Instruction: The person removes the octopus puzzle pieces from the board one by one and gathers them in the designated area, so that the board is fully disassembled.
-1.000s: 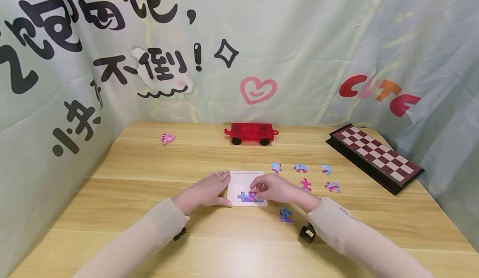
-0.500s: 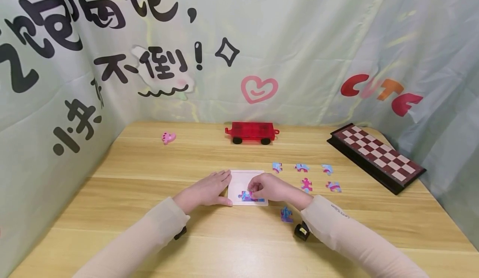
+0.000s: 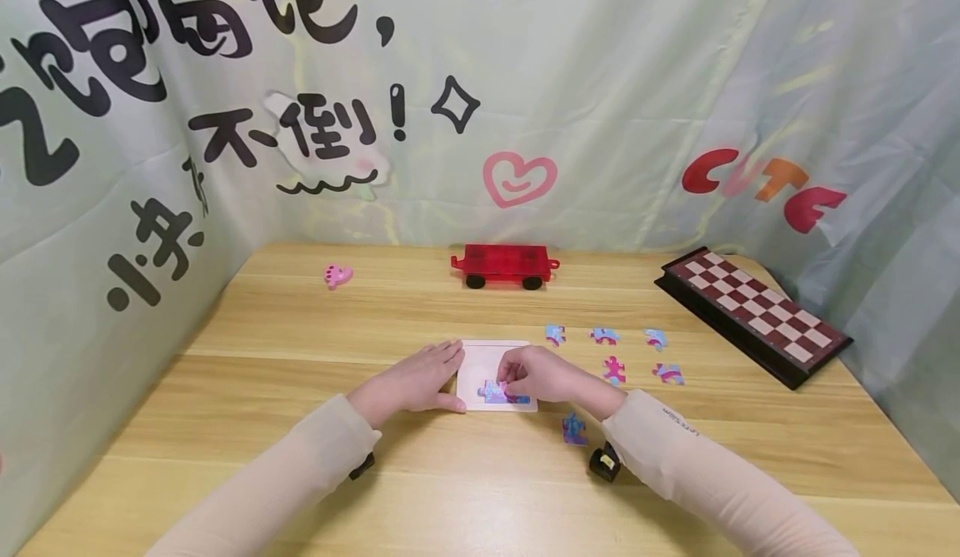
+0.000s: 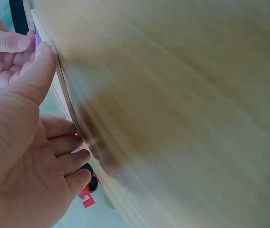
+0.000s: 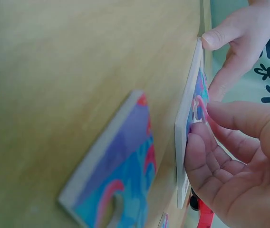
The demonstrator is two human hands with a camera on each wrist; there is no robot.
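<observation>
On the table lies a white puzzle tray [image 3: 480,360] with blue, pink and purple puzzle pieces [image 3: 491,392] in its near part. My left hand [image 3: 416,378] rests at the tray's left edge, its thumb at the near corner and its fingers extended along the side. In the left wrist view its fingers [image 4: 64,142] are relaxed beside that edge. My right hand [image 3: 546,373] is over the near right part, thumb and curled fingers pinching at a puzzle piece [image 5: 200,108] in the tray. Those fingers partly hide the pieces.
A loose puzzle piece [image 3: 573,429] lies near my right wrist. Several more, including a pink piece [image 3: 613,370], lie to the tray's right. Behind stand a red toy wagon [image 3: 506,263] and a pink paw-shaped item [image 3: 337,276]. A folded checkered board [image 3: 757,311] lies at right.
My right hand has shifted slightly left over the pieces in the tray, its sleeve moving with it. My left hand keeps its place at the tray's edge.
</observation>
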